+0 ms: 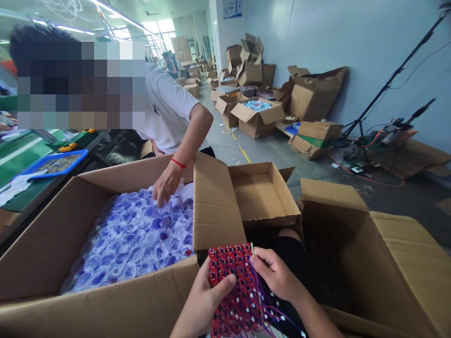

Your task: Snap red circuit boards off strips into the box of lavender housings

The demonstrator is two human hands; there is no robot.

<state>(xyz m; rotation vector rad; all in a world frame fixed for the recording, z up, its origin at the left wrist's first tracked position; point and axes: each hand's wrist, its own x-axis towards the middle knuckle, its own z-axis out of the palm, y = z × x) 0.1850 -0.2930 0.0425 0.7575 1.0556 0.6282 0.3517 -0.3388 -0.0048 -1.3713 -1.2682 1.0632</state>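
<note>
My left hand [207,298] grips a red circuit board panel [230,277] by its left side, thumb across the front. Rows of small round dark parts cover the panel, and thin red, blue and purple wires with white connectors [278,317] hang from its right side. At the upper right corner, my right hand [276,272] is closed in a pinch on a narrow pale strip [252,249] along the panel's edge. Left of my hands stands a large cardboard box [102,307] filled with purple cups [123,234] in clear plastic.
A co-worker's hand [165,188] reaches into the box of cups from the far side. A shallow cardboard box [260,192] sits ahead, and a deep open one [352,263] at my right. Beyond are stacked cartons [253,119], a tripod stand [361,124] and a blue tray [59,164].
</note>
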